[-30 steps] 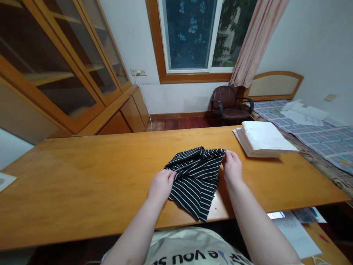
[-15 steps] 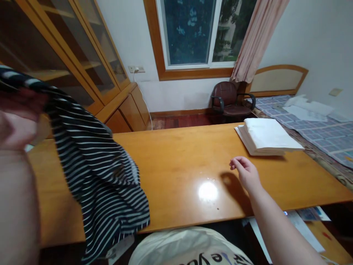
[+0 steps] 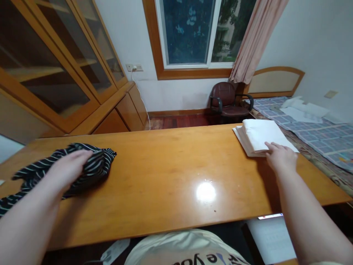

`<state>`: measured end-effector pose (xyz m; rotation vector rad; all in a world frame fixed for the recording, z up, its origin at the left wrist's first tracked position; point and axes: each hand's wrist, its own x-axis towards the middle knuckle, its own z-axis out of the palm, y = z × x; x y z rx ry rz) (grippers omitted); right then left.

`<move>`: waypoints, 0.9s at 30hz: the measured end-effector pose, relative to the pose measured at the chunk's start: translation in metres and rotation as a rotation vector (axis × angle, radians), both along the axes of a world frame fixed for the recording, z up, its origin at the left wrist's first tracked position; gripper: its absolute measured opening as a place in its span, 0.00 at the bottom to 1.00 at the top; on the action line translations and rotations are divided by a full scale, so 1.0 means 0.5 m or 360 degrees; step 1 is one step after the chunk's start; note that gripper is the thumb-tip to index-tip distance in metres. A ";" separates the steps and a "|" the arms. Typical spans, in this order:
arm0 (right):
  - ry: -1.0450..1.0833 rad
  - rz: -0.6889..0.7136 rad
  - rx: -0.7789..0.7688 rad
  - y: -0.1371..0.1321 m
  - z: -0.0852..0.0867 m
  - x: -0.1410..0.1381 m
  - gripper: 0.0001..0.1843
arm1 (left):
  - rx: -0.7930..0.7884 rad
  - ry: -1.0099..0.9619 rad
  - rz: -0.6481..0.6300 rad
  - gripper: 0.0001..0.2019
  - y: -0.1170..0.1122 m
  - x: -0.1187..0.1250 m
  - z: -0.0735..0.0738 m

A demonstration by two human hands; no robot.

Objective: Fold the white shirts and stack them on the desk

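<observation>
A black cloth garment with thin white stripes [image 3: 41, 171] lies bunched on the left part of the table; its exact kind does not show. My left hand [image 3: 73, 162] is over it, fingers curled on a bulging fold and slightly blurred. Folded white cloths or sheets [image 3: 266, 134] form a stack at the right of the table. My right hand [image 3: 282, 156] is at the stack's near right edge, with its fingers stretched out over the top layer. The underside of this hand is hidden.
The wooden table [image 3: 165, 176] spans the view, with small specks near a light reflection. A glass-door cabinet [image 3: 63, 73] stands behind left. A brown armchair [image 3: 226, 97] and a bed [image 3: 311, 125] are beyond. Papers [image 3: 271, 235] lie below the table's front edge.
The striped garment, held up high at the left before, now lies bunched on the table under my left hand. My right hand has moved right and away from me, to the white stack.
</observation>
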<state>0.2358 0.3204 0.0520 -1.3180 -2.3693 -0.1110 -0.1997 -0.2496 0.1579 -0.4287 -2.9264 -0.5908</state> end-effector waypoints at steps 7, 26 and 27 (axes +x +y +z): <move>0.0086 0.0320 -0.0150 0.008 0.095 0.002 0.07 | -0.0428 0.0135 -0.0116 0.30 -0.028 0.060 -0.165; 0.1191 0.0905 -0.1795 -0.518 0.045 -0.279 0.27 | 0.1226 -0.1013 -0.1017 0.31 0.316 0.372 -0.166; 0.1057 0.1096 -0.1795 -0.527 0.038 -0.276 0.24 | 0.1271 -0.1084 -0.1042 0.32 0.315 0.373 -0.169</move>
